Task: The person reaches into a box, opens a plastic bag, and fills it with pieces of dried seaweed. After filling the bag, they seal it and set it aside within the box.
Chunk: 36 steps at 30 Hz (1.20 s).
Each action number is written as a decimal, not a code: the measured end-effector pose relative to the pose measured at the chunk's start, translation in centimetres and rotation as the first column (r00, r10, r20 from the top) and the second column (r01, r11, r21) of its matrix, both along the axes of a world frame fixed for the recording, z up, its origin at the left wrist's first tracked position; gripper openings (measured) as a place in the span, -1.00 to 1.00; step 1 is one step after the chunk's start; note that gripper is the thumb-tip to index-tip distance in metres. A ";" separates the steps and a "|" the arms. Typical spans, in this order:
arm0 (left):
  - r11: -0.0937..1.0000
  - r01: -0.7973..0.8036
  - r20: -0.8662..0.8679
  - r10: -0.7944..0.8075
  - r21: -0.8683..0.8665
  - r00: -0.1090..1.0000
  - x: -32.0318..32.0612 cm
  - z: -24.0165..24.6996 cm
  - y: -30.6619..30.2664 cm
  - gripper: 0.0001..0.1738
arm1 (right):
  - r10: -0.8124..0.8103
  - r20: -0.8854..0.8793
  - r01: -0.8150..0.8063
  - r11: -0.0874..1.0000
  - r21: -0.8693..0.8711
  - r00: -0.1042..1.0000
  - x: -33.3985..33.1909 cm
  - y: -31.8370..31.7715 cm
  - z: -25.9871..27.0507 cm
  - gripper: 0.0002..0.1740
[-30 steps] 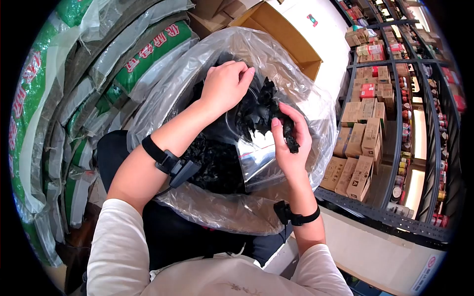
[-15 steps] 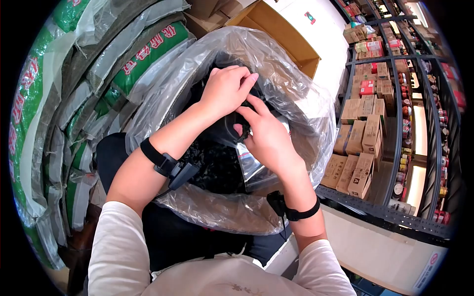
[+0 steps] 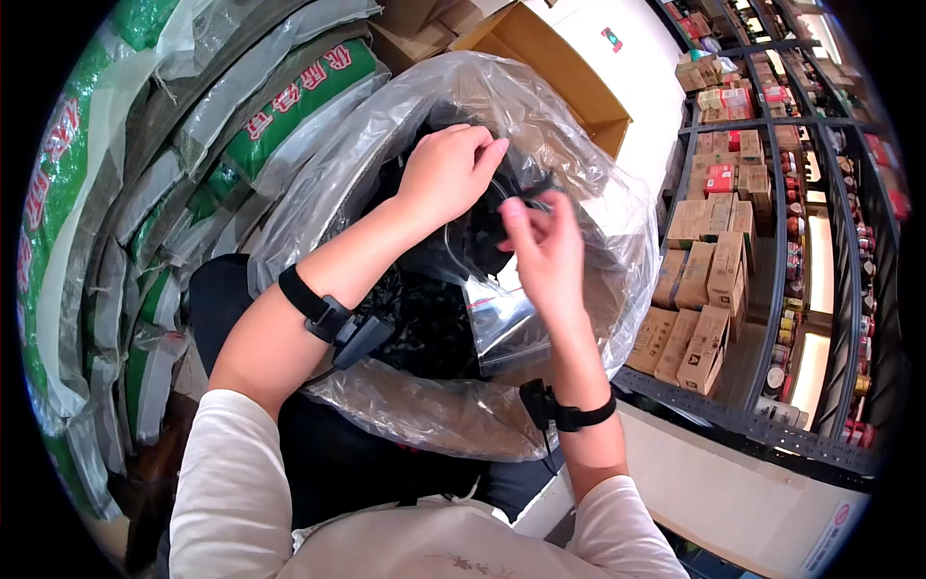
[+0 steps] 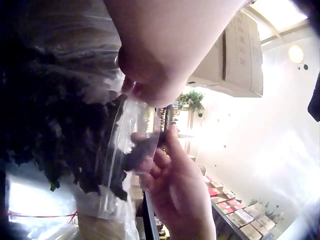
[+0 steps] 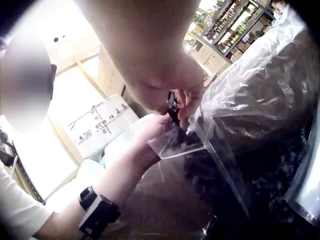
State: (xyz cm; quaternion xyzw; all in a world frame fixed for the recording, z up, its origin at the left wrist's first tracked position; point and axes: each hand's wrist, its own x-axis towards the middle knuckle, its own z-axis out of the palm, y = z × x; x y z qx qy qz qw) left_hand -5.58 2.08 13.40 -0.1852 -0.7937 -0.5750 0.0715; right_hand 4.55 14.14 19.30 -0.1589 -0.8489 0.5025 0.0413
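My left hand (image 3: 446, 176) is over the near-left side of a big sack's opening, fingers bent around the rim of a clear zip bag (image 4: 116, 155). Dark crinkled flakes that look like dried black fungus (image 4: 82, 135) show in and behind the bag. Just to the right, my right hand (image 3: 548, 253) is raised at the bag's mouth. Between its thumb and fingers it pinches a black fungus piece (image 5: 173, 104), blurred in the head view. More black flakes (image 3: 424, 323) fill the sack below both hands.
A clear plastic liner (image 3: 347, 183) is folded around the sack's opening. Inside lies a shiny silver-and-clear pouch (image 3: 502, 318). Green printed sacks (image 3: 299, 96) are stacked at left, an open carton (image 3: 550, 72) stands behind, and shelves with boxes (image 3: 709, 261) line the right.
My right hand, with a clump of black fungus, went left to the bag beside my left hand, then drew back right with a smaller piece. My left hand has barely moved.
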 end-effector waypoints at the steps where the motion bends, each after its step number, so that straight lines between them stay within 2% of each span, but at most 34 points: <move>1: 1.000 -0.007 0.005 0.007 0.010 1.000 0.0 0.0 0.0 -0.64 | 0.088 -0.011 -0.085 0.984 0.159 0.996 0.1 -0.1 -0.7 -0.61; 2: 1.000 -0.009 0.004 0.009 0.008 1.000 0.0 0.0 -0.1 -0.64 | 0.176 -0.007 -0.165 0.935 0.313 0.984 0.1 -0.5 -1.1 -0.64; 4: 0.999 0.020 0.004 -0.020 -0.026 1.000 0.1 0.0 0.0 -0.64 | 0.216 0.026 -0.211 0.911 0.353 0.976 0.0 -0.8 -1.3 -0.70; 6: 0.998 0.041 0.013 -0.041 -0.037 0.999 0.2 0.1 0.0 -0.64 | 0.271 0.119 -0.294 0.825 0.483 0.955 -0.3 -1.0 -1.0 -0.70; 8: 0.998 0.049 -0.001 -0.049 -0.029 0.999 0.1 0.1 0.0 -0.65 | 0.258 0.151 -0.299 0.811 0.502 0.954 0.0 -1.3 -0.7 -0.68; 10: 0.997 0.071 0.023 -0.070 -0.034 0.997 0.2 0.3 -0.1 -0.66 | 0.380 0.091 -0.370 0.775 0.512 0.921 0.1 -1.3 -1.0 -0.65; 12: 0.995 0.094 0.049 -0.092 -0.038 0.995 0.2 0.4 -0.2 -0.66 | 0.423 0.058 -0.399 0.790 0.466 0.904 0.1 -1.3 -1.0 -0.60; 14: 0.997 0.082 0.055 -0.081 -0.002 0.995 0.3 0.5 -0.1 -0.65 | 0.443 0.185 -0.480 0.829 0.287 0.877 -0.2 -1.3 -0.4 -0.59; 15: 0.997 0.082 0.054 -0.082 -0.003 0.995 0.2 0.7 -0.2 -0.65 | 0.443 0.184 -0.479 0.830 0.287 0.878 -0.2 -1.2 -0.7 -0.59; 16: 0.994 0.105 0.083 -0.104 -0.008 0.991 0.1 0.8 -0.3 -0.68 | 0.439 0.131 -0.450 0.890 0.073 0.889 -0.2 -1.0 -1.2 -0.62; 17: 0.991 0.130 0.114 -0.127 -0.012 0.985 0.0 0.9 -0.4 -0.70 | 0.422 0.081 -0.408 0.901 -0.147 0.903 -0.1 -0.9 -1.5 -0.64; 18: 0.991 0.131 0.113 -0.129 -0.011 0.985 0.0 0.8 -0.4 -0.70 | 0.421 0.082 -0.407 0.902 -0.145 0.903 -0.1 -0.8 -1.4 -0.64; 20: 0.980 0.194 0.117 -0.198 0.049 0.973 -0.1 0.4 -0.5 -0.77 | 0.281 0.056 -0.266 0.945 -0.192 0.958 -0.3 -0.6 -1.0 -0.66; 21: 0.978 0.204 0.128 -0.208 0.047 0.970 -0.1 0.5 -0.5 -0.81 | 0.171 0.070 -0.168 0.984 -0.051 0.983 -0.2 -0.8 0.0 -0.67; 22: 0.979 0.200 0.129 -0.204 0.046 0.970 -0.2 0.4 -0.6 -0.81 | 0.160 -0.012 -0.153 0.964 0.219 0.987 -0.3 -0.6 0.3 -0.65; 24: 0.968 0.247 0.064 -0.249 0.040 0.966 0.0 0.0 -0.4 -0.83 | 0.172 0.060 -0.182 0.935 0.305 0.983 -0.6 -1.0 1.0 -0.64; 26: 0.964 0.264 0.052 -0.264 0.005 0.963 0.0 -0.1 -0.3 -0.82 | 0.188 0.124 -0.214 0.943 0.256 0.974 -0.8 -1.3 0.0 -0.59; 28: 0.959 0.278 0.073 -0.282 0.060 0.957 0.0 -0.1 -0.4 -0.82 | 0.157 0.108 -0.183 0.935 0.303 0.982 -0.8 -1.7 -0.8 -0.61; 30: 0.955 0.278 0.075 -0.286 0.103 0.955 0.0 -0.1 -0.4 -0.81 | 0.129 -0.070 -0.100 0.941 0.323 0.989 -0.7 -2.1 -1.8 -0.64; 32: 0.929 0.310 0.119 -0.337 0.201 0.934 0.0 -0.1 -0.3 -0.79 | 0.109 -0.081 -0.082 0.955 0.284 0.991 -0.8 -2.0 -2.4 -0.65; 33: 0.927 0.332 0.153 -0.359 0.178 0.921 0.1 0.2 -0.4 -0.78 | 0.254 -0.165 -0.143 0.857 0.496 0.953 -0.9 -1.4 -2.9 -0.66; 34: 0.926 0.333 0.154 -0.361 0.179 0.920 0.1 0.1 -0.3 -0.78 | 0.407 -0.210 -0.163 0.709 0.686 0.889 -1.0 -1.0 -3.2 -0.67; 35: 0.930 0.318 0.168 -0.349 0.185 0.922 0.1 0.1 -0.2 -0.79 | 0.407 -0.211 -0.161 0.708 0.687 0.889 -1.1 -0.9 -2.9 -0.67; 36: 0.935 0.299 0.184 -0.333 0.188 0.925 0.0 0.0 -0.2 -0.81 | 0.388 -0.043 -0.286 0.745 0.603 0.921 -1.3 -1.0 -2.7 -0.71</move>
